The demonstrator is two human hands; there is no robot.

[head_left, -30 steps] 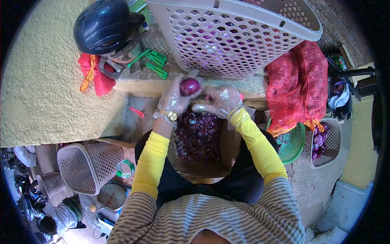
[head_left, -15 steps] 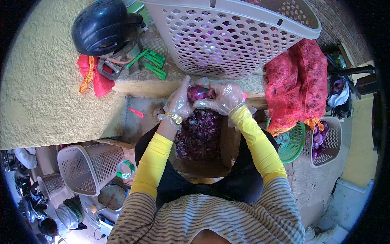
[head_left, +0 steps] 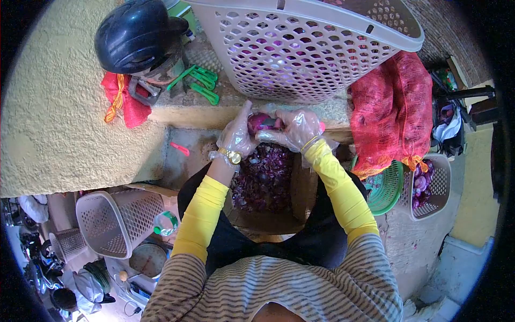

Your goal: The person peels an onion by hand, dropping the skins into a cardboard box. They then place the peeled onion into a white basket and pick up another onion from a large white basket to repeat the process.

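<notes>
In clear plastic gloves, both hands meet above a box (head_left: 263,221) of purple onion skins (head_left: 260,177). My left hand (head_left: 236,134) is closed around a red onion (head_left: 257,122), thumb pointing up, with a gold watch at the wrist. From the other side my right hand (head_left: 298,129) grips a small knife (head_left: 322,126); only its pink end and a greyish bit of blade against the onion show. The fingers of the right hand hide most of the handle.
A large perforated basket (head_left: 300,59) of onions stands on the ledge ahead, beside red mesh sacks (head_left: 391,112). A green basket (head_left: 387,188) and an onion crate (head_left: 432,188) sit right. Left are a helmet (head_left: 131,37), green clips (head_left: 203,85) and a tipped basket (head_left: 120,220).
The onion has turned slightly in my left hand, and a greyish blade now shows on its right side. Both hands stay in nearly the same place.
</notes>
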